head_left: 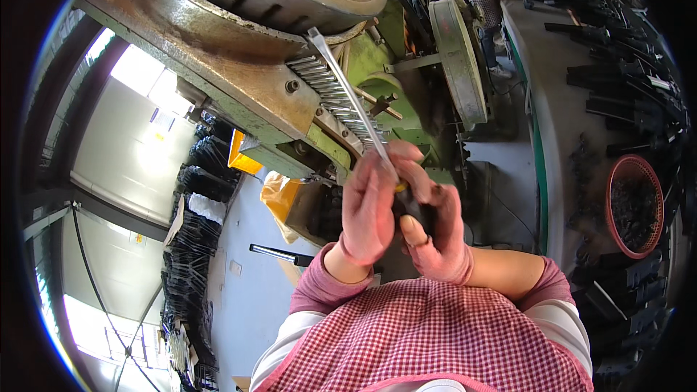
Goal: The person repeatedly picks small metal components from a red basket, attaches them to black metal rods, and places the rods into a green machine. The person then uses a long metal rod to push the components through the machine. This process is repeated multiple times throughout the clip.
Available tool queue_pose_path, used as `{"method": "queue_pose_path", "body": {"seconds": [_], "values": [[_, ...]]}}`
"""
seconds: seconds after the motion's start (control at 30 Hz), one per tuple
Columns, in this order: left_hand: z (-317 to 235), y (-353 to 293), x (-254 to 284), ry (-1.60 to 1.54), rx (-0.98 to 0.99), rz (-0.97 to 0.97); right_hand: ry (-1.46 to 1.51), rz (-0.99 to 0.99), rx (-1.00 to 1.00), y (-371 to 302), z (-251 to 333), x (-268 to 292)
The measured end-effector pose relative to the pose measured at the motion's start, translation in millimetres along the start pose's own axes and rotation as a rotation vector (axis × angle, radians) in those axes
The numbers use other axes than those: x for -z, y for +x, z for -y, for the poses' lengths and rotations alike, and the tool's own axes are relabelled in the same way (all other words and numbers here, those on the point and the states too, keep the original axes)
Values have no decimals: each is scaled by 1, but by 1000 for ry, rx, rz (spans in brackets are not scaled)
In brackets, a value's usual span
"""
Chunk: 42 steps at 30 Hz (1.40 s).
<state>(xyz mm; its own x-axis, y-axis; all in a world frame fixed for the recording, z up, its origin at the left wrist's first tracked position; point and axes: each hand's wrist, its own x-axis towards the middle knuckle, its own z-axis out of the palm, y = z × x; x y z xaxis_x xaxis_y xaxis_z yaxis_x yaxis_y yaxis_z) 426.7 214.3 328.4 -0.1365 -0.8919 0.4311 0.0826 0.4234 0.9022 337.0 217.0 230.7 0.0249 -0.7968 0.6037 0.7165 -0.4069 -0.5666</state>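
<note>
- The right hand [444, 236] is closed around the dark handle [415, 207] of a long metal tool [351, 94], its thumb pressed along the near side, probably to steady the tool from its thick end.
- The left hand [369, 207] lies against the lower shaft where it meets the handle, fingers pointing up the frame; blur hides whether they clench it or only brace it.
- The tool slants from frame centre toward the upper middle. Its shaft is slim, bright and smooth, flattening into a blade-like tip, with a yellow patch near the handle. Holding it low leaves that length clear of the fingers.
- Behind the shaft, a row of shiny metal pins [334, 98] fans out beside the machine's edge, evenly ranked, seemingly so that they feed in order.
- Across the upper left and top, a polished round drum [290, 0] with dark slots sits within a worn, brownish cast-metal housing [218, 58], chipped along its rim.
- At upper right of centre stands a pale green wheel [457, 62], broad and flat-rimmed.
- A red perforated basket [659, 203] at the right edge contains small dark pieces, its raised wall likely keeping them together.
- Below, the checked apron [450, 334] looks like soft woven cloth.
</note>
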Motion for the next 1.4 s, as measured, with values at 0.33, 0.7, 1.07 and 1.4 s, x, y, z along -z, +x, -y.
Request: {"method": "queue_pose_path", "body": {"seconds": [0.33,0.7,1.07,1.4], "values": [[89,-80,33,444,391,406,-474,-440,-588,-67,-49,154],[110,-255,128,182,1079,-267,-1635,744,-4,58,-288,169],[163,-270,223,339,1178,-136,-1888,337,-14,4,-305,188],[198,-126,77,201,1009,452,-2087,-1745,67,-242,128,313]]}}
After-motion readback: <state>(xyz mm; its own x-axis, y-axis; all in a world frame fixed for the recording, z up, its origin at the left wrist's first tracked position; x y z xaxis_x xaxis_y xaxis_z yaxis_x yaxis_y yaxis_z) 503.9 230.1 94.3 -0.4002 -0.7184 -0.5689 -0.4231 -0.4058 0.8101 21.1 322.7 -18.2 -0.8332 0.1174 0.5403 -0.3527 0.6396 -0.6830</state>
